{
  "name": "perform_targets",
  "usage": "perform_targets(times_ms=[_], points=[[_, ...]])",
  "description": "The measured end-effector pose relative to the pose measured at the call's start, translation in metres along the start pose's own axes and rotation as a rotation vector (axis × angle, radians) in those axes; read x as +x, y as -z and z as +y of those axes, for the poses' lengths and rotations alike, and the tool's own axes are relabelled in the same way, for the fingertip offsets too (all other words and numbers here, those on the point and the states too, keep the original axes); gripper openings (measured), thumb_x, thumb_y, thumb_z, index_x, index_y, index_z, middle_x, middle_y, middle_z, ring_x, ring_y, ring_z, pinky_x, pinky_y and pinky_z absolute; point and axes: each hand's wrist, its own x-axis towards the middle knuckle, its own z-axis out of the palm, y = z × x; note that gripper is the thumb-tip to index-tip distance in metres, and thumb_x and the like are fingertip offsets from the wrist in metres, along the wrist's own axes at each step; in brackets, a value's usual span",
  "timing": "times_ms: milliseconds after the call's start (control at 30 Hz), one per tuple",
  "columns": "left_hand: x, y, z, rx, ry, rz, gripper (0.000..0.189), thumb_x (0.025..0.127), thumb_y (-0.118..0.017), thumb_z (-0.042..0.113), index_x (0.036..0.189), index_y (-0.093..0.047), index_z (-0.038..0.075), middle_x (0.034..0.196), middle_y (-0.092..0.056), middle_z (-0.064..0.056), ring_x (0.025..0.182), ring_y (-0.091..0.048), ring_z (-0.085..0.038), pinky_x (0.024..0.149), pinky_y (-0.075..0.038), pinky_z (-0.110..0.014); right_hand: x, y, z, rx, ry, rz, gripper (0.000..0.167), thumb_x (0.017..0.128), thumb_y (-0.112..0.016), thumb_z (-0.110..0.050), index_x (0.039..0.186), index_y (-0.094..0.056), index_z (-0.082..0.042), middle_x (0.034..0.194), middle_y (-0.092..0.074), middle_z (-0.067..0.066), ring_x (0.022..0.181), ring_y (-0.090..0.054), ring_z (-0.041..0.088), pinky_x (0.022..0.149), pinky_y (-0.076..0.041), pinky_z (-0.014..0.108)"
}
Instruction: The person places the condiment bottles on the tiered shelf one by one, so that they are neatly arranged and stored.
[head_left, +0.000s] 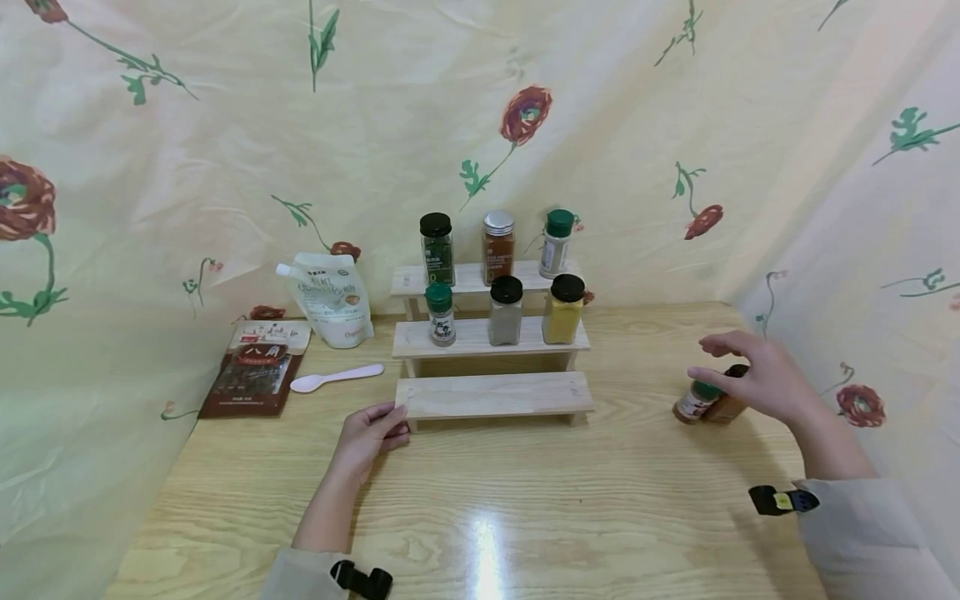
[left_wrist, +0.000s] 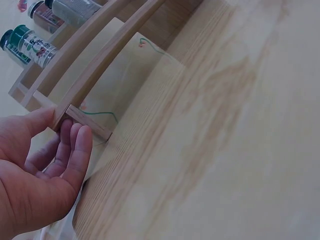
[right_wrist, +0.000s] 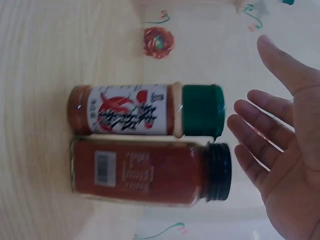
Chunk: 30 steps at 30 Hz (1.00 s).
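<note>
A three-tier wooden rack [head_left: 495, 394] stands on the table, with small spice jars on its upper two tiers and a bare lowest tier. My left hand [head_left: 366, 442] pinches the left end of that lowest tier, thumb at the board's edge and fingers under it. On the right, my right hand [head_left: 772, 379] hovers by two upright jars, fingers spread and holding nothing. One is a green-capped shaker [right_wrist: 130, 110] with a red chilli on its label. Beside it stands a square glass jar [right_wrist: 140, 170] of reddish-brown powder with a black cap. In the right wrist view the fingertips are close to both caps.
Left of the rack are a white spouted pouch [head_left: 333, 304], a brown spice packet [head_left: 255, 371] and a pale plastic spoon [head_left: 337, 377]. A flowered cloth [head_left: 420, 125] hangs behind the table [head_left: 585, 500] and along its sides.
</note>
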Motion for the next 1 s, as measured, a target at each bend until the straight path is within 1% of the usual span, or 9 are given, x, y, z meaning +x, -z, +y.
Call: perform_targets(times_ms=[133, 233, 300, 400, 500, 600, 667, 867, 1000], points=[[0.0, 0.0, -0.001, 0.003, -0.006, -0.001, 0.038, 0.099, -0.066, 0.006, 0.128, -0.056, -0.016, 0.089, -0.069, -0.011, 0.075, -0.067, -0.012, 0.073, -0.064, -0.025, -0.005, -0.001, 0.006, -0.015, 0.021, -0.022, 0.049, 0.085, -0.085, -0.021, 0.123, -0.066, 0.003, 0.117, -0.066, 0.026, 0.107, -0.058, 0.045, 0.084, -0.048, 0.06], [0.001, 0.0, -0.001, 0.005, -0.009, 0.0, 0.037, 0.099, -0.066, 0.006, 0.128, -0.057, -0.016, 0.088, -0.069, -0.011, 0.075, -0.067, -0.012, 0.074, -0.064, -0.024, -0.008, 0.0, 0.008, -0.023, 0.009, -0.055, 0.053, 0.083, -0.086, -0.025, 0.123, -0.066, 0.003, 0.118, -0.066, 0.026, 0.109, -0.058, 0.046, 0.084, -0.048, 0.063], [0.0, 0.0, -0.001, 0.005, -0.012, 0.0, 0.037, 0.099, -0.066, 0.005, 0.128, -0.057, -0.016, 0.088, -0.069, -0.01, 0.075, -0.067, -0.011, 0.074, -0.064, -0.024, -0.009, 0.0, 0.008, -0.036, -0.01, -0.085, 0.056, 0.081, -0.088, -0.028, 0.123, -0.067, 0.002, 0.119, -0.066, 0.025, 0.11, -0.059, 0.045, 0.083, -0.052, 0.059], [0.0, 0.0, 0.0, 0.007, -0.015, 0.001, 0.037, 0.099, -0.066, 0.005, 0.128, -0.057, -0.016, 0.088, -0.069, -0.01, 0.075, -0.067, -0.011, 0.074, -0.064, -0.024, -0.009, 0.0, 0.01, -0.048, -0.013, -0.129, 0.059, 0.078, -0.09, -0.031, 0.123, -0.068, 0.001, 0.119, -0.066, 0.025, 0.105, -0.062, 0.042, 0.076, -0.058, 0.046], [-0.001, -0.001, 0.0, 0.008, -0.015, 0.004, 0.037, 0.099, -0.066, 0.005, 0.128, -0.057, -0.016, 0.089, -0.069, -0.011, 0.075, -0.067, -0.012, 0.074, -0.064, -0.024, -0.009, 0.0, 0.011, -0.062, 0.001, -0.16, 0.06, 0.076, -0.091, -0.031, 0.121, -0.069, 0.001, 0.117, -0.067, 0.026, 0.097, -0.065, 0.039, 0.068, -0.057, 0.033], [0.0, -0.001, -0.001, 0.01, -0.013, 0.007, 0.037, 0.099, -0.066, 0.005, 0.128, -0.057, -0.016, 0.09, -0.068, -0.011, 0.075, -0.067, -0.012, 0.074, -0.064, -0.024, -0.01, -0.001, 0.014, -0.065, 0.009, -0.174, 0.056, 0.077, -0.091, -0.027, 0.119, -0.07, 0.002, 0.113, -0.068, 0.026, 0.094, -0.066, 0.038, 0.065, -0.058, 0.031], [0.0, -0.001, -0.001, 0.014, -0.011, 0.009, 0.037, 0.099, -0.066, 0.005, 0.128, -0.057, -0.016, 0.09, -0.068, -0.012, 0.075, -0.067, -0.012, 0.074, -0.064, -0.024, -0.01, -0.002, 0.015, -0.065, 0.01, -0.168, 0.052, 0.077, -0.091, -0.024, 0.118, -0.071, 0.002, 0.111, -0.069, 0.025, 0.093, -0.066, 0.037, 0.064, -0.057, 0.029], [-0.001, -0.001, 0.0, 0.016, -0.011, 0.009, 0.039, 0.098, -0.067, 0.006, 0.129, -0.056, -0.016, 0.092, -0.069, -0.013, 0.076, -0.067, -0.012, 0.074, -0.064, -0.024, -0.01, -0.005, 0.018, -0.076, 0.047, -0.096, 0.043, 0.08, -0.089, -0.02, 0.114, -0.073, 0.001, 0.106, -0.071, 0.021, 0.086, -0.066, 0.03, 0.06, -0.055, 0.026], [-0.001, -0.001, -0.001, 0.016, -0.013, 0.01, 0.04, 0.098, -0.067, 0.006, 0.13, -0.056, -0.016, 0.093, -0.069, -0.013, 0.076, -0.067, -0.012, 0.074, -0.064, -0.024, -0.01, -0.006, 0.016, -0.072, 0.021, -0.067, 0.044, 0.083, -0.086, -0.023, 0.117, -0.071, 0.002, 0.107, -0.07, 0.022, 0.088, -0.065, 0.032, 0.062, -0.054, 0.026]])
